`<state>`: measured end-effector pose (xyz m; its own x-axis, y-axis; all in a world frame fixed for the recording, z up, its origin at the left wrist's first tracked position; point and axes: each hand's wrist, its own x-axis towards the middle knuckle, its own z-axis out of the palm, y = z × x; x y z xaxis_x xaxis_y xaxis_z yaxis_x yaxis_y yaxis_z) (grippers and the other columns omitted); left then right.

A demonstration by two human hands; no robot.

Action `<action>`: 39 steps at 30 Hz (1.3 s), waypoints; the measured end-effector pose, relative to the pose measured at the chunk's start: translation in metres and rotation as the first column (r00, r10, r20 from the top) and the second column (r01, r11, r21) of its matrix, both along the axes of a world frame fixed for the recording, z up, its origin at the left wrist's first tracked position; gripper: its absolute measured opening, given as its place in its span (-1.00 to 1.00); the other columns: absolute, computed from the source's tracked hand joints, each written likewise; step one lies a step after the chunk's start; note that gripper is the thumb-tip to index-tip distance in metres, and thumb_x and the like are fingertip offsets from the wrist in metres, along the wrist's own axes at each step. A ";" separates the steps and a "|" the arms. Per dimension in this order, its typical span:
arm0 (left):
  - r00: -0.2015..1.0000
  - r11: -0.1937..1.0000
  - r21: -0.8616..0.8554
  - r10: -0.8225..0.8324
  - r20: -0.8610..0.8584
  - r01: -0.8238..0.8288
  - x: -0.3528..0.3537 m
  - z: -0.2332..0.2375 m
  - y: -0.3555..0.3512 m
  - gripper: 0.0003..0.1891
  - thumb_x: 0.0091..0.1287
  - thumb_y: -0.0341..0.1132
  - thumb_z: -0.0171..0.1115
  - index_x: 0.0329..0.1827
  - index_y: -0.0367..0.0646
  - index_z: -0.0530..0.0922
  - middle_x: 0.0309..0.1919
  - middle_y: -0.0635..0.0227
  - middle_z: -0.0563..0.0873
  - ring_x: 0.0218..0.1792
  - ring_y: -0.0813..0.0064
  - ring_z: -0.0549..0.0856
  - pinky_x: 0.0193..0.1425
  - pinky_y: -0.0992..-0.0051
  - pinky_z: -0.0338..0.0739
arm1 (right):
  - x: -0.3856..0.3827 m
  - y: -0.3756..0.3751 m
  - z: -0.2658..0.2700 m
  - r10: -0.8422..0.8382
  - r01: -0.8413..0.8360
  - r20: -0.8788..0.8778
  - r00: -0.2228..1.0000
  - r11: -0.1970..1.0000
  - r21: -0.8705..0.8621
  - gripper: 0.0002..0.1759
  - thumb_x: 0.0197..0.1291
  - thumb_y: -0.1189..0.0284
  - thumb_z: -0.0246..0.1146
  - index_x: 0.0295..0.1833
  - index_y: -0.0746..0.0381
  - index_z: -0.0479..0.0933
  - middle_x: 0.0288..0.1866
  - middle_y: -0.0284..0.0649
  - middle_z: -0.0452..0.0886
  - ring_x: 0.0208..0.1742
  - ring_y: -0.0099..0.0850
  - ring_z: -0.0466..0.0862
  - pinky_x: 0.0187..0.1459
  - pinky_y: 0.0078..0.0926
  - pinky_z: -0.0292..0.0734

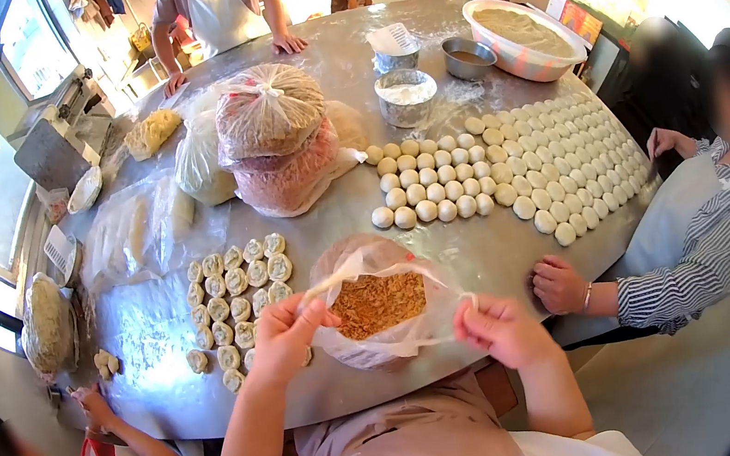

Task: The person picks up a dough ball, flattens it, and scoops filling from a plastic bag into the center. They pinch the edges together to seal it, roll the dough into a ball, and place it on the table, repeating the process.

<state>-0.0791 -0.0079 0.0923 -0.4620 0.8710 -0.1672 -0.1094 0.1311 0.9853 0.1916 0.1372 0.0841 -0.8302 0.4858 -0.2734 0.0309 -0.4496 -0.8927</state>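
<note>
Head: left hand [282, 335], right hand [503, 330] tight on bag [397, 340].

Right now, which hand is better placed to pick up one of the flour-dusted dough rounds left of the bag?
Probably left. The left hand pinches the clear plastic bag of brown shredded filling right beside the flour-dusted dough rounds; the right hand grips the bag's far side.
</note>
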 end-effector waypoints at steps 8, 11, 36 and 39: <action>0.997 0.909 0.418 -0.030 0.069 -0.002 -0.002 0.083 0.020 -0.90 0.30 -0.44 0.08 -0.23 -0.21 0.57 -0.21 0.30 0.70 -0.15 0.53 0.61 0.20 0.49 0.38 | -0.053 0.006 0.090 -0.133 0.192 -0.191 0.972 0.922 0.336 -0.73 0.51 0.35 0.04 0.01 0.29 0.57 -0.19 -0.35 0.68 -0.28 -0.71 0.52 -0.23 -0.74 0.39; 0.977 0.916 0.343 -0.177 -0.117 0.207 0.011 0.108 0.023 -0.56 0.24 -0.58 0.04 0.22 -0.26 0.53 -0.08 0.33 0.70 0.05 0.50 0.61 0.24 0.52 0.35 | -0.069 -0.004 0.098 0.009 0.146 -0.336 0.942 0.889 0.435 -0.79 0.49 0.44 0.05 0.03 0.29 0.54 -0.18 -0.33 0.66 -0.27 -0.66 0.53 -0.22 -0.67 0.44; 0.365 0.849 -0.029 0.257 0.895 -0.527 0.001 -0.052 0.019 -0.68 0.25 -0.47 0.18 -0.65 -0.05 0.31 -0.72 0.47 0.35 -0.63 0.53 0.37 -0.14 0.41 0.44 | -0.052 0.044 -0.053 -0.463 0.416 0.119 0.879 0.620 -0.665 -0.69 0.02 0.67 0.15 -0.57 0.07 0.23 -0.67 -0.50 0.21 -0.76 -0.66 0.07 -0.72 -0.68 -0.08; 0.175 0.750 -0.145 0.330 0.928 -0.646 -0.009 -0.092 0.005 -0.63 0.26 -0.44 0.17 -0.67 -0.03 0.24 -0.74 0.47 0.27 -0.65 0.52 0.27 0.03 0.38 0.45 | -0.041 0.038 -0.107 -0.471 0.492 0.284 0.835 0.409 -0.769 -0.68 -0.01 0.64 0.16 -0.60 0.08 0.21 -0.70 -0.48 0.19 -0.79 -0.63 0.05 -0.74 -0.68 -0.09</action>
<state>-0.0879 -0.0032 0.0001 -0.5189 0.5965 -0.6123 -0.8361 -0.5031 0.2185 0.1506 0.1751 -0.0224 -0.5219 0.3759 -0.7657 -0.4151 -0.8961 -0.1570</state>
